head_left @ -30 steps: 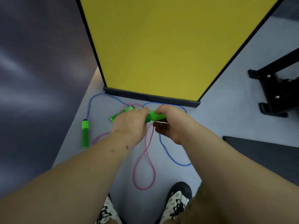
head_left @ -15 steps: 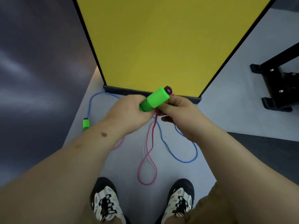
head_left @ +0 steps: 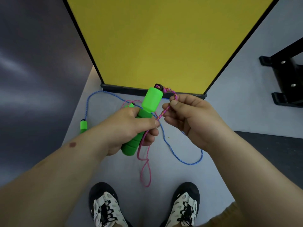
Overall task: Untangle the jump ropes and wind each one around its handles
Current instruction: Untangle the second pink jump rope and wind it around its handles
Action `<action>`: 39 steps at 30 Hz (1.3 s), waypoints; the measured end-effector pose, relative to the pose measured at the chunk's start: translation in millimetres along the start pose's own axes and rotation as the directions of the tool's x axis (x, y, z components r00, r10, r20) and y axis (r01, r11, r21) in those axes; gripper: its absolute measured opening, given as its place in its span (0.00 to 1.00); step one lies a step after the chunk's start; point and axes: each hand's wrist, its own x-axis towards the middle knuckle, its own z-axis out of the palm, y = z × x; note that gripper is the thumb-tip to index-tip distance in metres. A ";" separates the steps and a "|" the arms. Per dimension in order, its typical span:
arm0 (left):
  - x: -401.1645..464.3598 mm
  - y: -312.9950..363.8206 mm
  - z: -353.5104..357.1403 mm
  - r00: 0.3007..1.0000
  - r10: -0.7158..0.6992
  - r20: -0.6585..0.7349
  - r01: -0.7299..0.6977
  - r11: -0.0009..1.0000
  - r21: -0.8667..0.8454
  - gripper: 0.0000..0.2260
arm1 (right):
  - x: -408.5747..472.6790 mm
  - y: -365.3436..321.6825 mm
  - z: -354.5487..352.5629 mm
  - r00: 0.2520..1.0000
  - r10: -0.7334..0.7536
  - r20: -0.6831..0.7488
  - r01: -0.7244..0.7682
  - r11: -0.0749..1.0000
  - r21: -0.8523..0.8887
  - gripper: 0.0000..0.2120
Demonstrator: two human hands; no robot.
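Observation:
My left hand [head_left: 129, 128] grips a green foam handle [head_left: 148, 110], held up at an angle with its black cap pointing away from me. A pink rope [head_left: 146, 167] leaves that cap, and my right hand [head_left: 186, 117] pinches it just below the cap between thumb and forefinger. The rest of the pink rope hangs down in a loop to the floor. A blue rope [head_left: 183, 159] lies curved on the floor under my hands. One of its green handles [head_left: 83, 126] lies on the floor at the left. A further green handle [head_left: 128, 105] peeks out behind my left hand.
A yellow panel [head_left: 160, 40] with a black base stands right ahead. A dark wall [head_left: 36, 63] rises on the left. A black metal stand [head_left: 285, 76] sits at the right, and a dark mat [head_left: 270, 149] lies beside my right arm. My two shoes [head_left: 144, 208] are below.
Both hands have lifted the green handle from the floor up towards me. My right hand has shifted from the handle to pinching the pink rope near the cap.

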 end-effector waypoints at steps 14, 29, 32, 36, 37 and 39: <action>-1.2 12.6 8.5 1.000 -0.010 0.009 0.011 0.998 -0.066 0.06 | -3.0 1.1 -1.0 0.998 0.060 0.000 -0.058 0.973 0.224 0.09; -4.0 13.9 2.4 0.998 -0.044 0.054 0.045 0.999 -0.016 0.04 | -2.5 -1.6 0.2 0.985 0.008 -0.175 0.030 0.976 0.214 0.06; -4.6 14.4 3.2 0.997 -0.044 0.058 0.044 0.999 -0.003 0.04 | -1.0 -5.0 -4.5 0.972 -0.003 -0.236 0.062 0.969 0.241 0.05; -4.8 16.3 5.4 0.998 -0.033 0.048 0.034 0.999 -0.016 0.04 | -0.5 -4.8 -7.3 0.976 0.012 -0.219 0.042 0.970 0.241 0.04; -4.6 16.4 5.7 0.999 -0.031 0.044 0.032 0.999 -0.021 0.04 | -0.9 -3.6 -5.8 0.981 0.022 -0.193 0.024 0.972 0.234 0.05; -4.1 16.2 5.8 0.999 -0.032 0.036 0.033 0.999 -0.032 0.04 | -3.3 0.0 -1.3 0.992 0.041 -0.119 -0.016 0.978 0.208 0.06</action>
